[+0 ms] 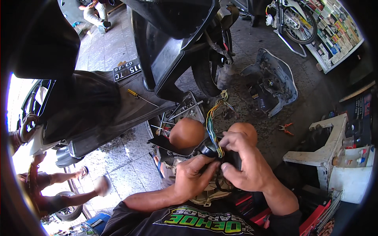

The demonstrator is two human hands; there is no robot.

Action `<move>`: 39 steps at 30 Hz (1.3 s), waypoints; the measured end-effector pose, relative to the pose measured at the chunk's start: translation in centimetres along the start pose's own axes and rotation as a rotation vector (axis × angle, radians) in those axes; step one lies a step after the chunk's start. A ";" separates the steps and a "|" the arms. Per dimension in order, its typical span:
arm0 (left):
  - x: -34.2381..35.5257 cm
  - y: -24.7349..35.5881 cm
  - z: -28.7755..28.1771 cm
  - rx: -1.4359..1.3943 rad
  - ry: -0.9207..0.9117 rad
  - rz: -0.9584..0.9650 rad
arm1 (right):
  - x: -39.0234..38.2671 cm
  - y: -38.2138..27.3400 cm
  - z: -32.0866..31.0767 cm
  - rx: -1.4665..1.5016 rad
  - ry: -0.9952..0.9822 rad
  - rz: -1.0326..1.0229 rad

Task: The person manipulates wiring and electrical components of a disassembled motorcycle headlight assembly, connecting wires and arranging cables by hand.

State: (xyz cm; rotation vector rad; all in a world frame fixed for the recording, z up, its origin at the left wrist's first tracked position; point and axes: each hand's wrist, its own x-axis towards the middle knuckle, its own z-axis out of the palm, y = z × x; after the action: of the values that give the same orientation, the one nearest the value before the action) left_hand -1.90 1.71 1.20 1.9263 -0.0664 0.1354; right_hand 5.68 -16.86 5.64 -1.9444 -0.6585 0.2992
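Observation:
In front of my body, between my bent knees, a wiring harness (212, 125) of yellow, green, white and blue wires runs down into my hands. My left hand (193, 173) is closed on a black rounded part (208, 148) at the harness's lower end, thumb along its near side. On the other side, my right hand (249, 165) curls its fingers against the wires, with its thumb lower down. Something dark lies between its fingers and thumb, mostly hidden. The harness's upper end reaches toward the scooter's front wheel (205, 76).
A partly stripped black scooter (161, 59) stands ahead. Tools lie in a tray (193, 103); a screwdriver (134, 93) rests on the footboard. On the floor are a removed fairing (289, 78) and orange-handled pliers (286, 128). At right stands a white stool (334, 135); other people are at left.

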 end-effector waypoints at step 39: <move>3.3 4.9 -1.7 -0.099 -0.324 -0.376 | -1.9 2.0 -1.9 0.049 -0.023 -0.018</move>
State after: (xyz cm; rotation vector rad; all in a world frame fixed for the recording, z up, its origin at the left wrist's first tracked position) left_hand 0.69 1.69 6.76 1.8126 0.0724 -0.4242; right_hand 5.70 -20.04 4.61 -1.8899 -0.6772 0.3247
